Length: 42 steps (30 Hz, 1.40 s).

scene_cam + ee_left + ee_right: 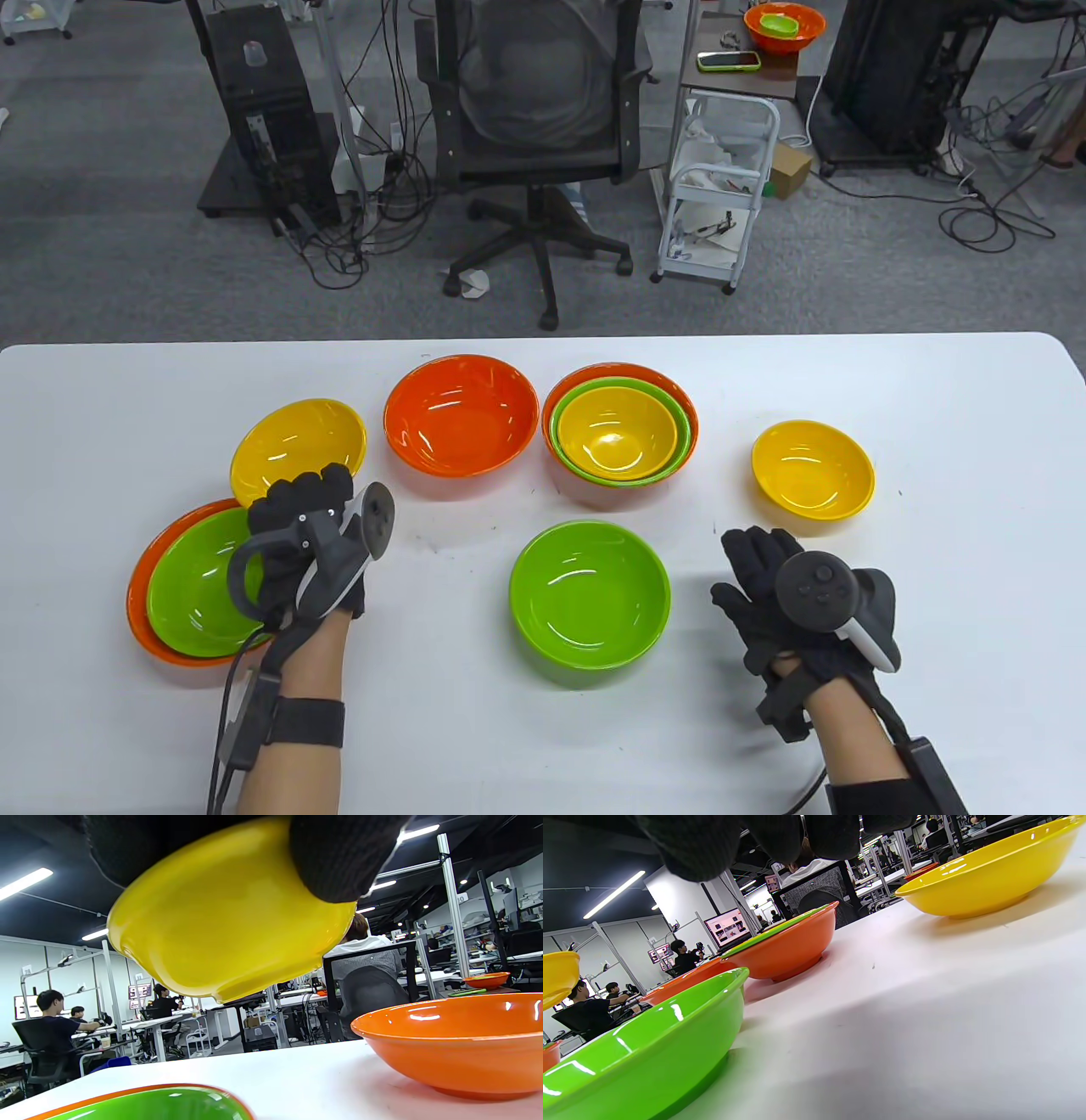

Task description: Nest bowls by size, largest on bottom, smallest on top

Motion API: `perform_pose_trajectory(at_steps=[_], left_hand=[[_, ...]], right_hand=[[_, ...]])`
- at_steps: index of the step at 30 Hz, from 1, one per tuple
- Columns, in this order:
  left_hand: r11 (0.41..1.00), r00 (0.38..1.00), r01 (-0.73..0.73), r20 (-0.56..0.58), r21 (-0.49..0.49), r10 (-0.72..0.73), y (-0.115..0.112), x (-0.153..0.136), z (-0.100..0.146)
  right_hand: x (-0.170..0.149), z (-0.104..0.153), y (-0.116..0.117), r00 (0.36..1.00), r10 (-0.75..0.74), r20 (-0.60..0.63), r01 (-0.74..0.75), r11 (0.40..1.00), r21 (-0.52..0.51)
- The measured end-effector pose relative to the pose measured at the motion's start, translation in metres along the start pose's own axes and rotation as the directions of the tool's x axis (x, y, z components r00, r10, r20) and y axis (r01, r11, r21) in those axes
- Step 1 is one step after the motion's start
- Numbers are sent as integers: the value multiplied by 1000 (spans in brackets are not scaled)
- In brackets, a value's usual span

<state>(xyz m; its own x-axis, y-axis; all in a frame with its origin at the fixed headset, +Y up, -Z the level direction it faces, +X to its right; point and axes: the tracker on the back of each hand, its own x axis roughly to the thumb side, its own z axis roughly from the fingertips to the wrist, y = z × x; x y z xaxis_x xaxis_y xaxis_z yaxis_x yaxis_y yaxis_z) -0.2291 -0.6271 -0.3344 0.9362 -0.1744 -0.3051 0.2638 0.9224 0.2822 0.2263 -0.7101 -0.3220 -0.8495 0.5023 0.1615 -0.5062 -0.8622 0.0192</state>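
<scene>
Far centre-right orange bowl (562, 450) holds a green bowl (679, 450) with a yellow bowl (618, 433) inside; near left orange bowl (140, 594) holds a green one (187, 594); left hand (305, 543) grips a raised yellow bowl (297, 441); right hand (780, 594) spread, holding nothing; loose: orange (461, 413), green (590, 592), yellow (812, 469); three of each colour.

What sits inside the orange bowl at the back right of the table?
Inside that orange bowl sits a green bowl, and inside that a yellow bowl. Both lower bowls' floors are covered, so anything under them cannot be seen.
</scene>
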Motion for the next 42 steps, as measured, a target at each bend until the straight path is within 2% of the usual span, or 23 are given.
perform_pose_trajectory(at_steps=[4,7,13,17,31,42], left_hand=[[1000,1000,29,-10,4,-29,-7,-16,22],[1000,998,5,-60,-9,-5,-16,-29,32],[999,991,-22,-133,-28,18,-31,-42,39],[999,990,-12,-144,-46,6,-37,-38,45],[990,980,-14,-197,-142,-15,-63,-53,45],[980,973,-78,-228,-182,35,-73,-63,44]], right_hand=[[-1,-1,0,1000,-6,-7,6,1000,2],[-6,-2,1,1000,-4,-30,4,1000,9],[-13,-3,2,998,-16,-60,17,1000,16],[-13,-3,2,998,-15,-67,16,1000,19],[-11,-4,6,998,5,-66,-3,999,37],[-9,-5,7,998,16,-66,-13,999,41]])
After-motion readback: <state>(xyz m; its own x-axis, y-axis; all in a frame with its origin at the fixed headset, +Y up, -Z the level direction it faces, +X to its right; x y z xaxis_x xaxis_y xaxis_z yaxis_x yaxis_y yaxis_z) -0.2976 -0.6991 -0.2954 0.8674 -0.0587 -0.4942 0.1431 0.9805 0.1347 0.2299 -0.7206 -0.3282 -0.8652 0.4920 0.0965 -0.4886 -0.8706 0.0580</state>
